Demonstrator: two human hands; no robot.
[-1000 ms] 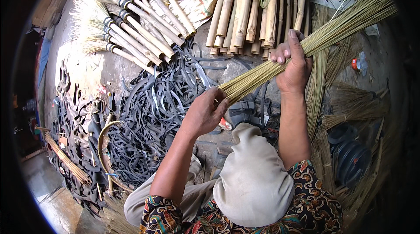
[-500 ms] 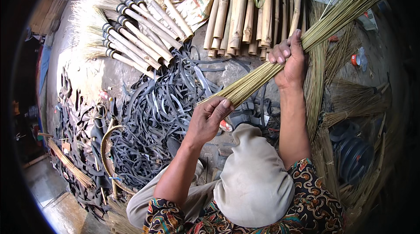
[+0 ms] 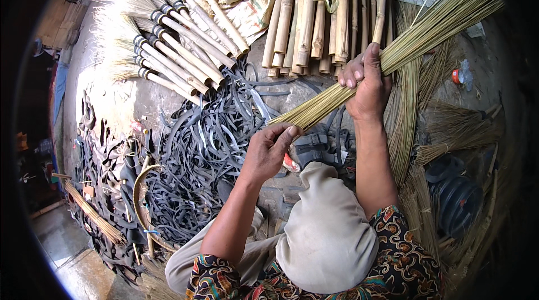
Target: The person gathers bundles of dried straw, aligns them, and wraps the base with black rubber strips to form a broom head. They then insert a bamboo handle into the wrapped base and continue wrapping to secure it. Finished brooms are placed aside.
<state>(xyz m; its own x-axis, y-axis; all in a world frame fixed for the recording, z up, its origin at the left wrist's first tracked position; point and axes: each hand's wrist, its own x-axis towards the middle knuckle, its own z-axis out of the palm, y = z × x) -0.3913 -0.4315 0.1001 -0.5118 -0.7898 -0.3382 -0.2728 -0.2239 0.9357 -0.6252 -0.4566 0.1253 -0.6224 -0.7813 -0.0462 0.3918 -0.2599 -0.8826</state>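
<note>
A long bundle of greenish-yellow palm-rib broom sticks (image 3: 435, 33) slants from the middle of the view up to the far right. My right hand (image 3: 368, 92) is wrapped round it partway along, thumb up. Beyond that fist the sticks fan out. At the bundle's lower, even end is my left hand (image 3: 269, 149), its fingers closed against the stick ends and its thumb beside them. The left fingertips are partly hidden by the hand itself. Both forearms reach forward over my lap.
Finished brooms with bamboo handles (image 3: 188, 61) lie at far left. Bamboo tubes (image 3: 306, 19) are stacked at the far middle. Black rubber strips (image 3: 193, 154) are heaped left of my knees. More sticks (image 3: 407, 115) and a dark ribbed plastic container (image 3: 457, 202) lie on the right.
My right hand and the bundle have shifted slightly left and nearer. The left hand has moved only a little, still at the lower end. The far sticks look more spread.
</note>
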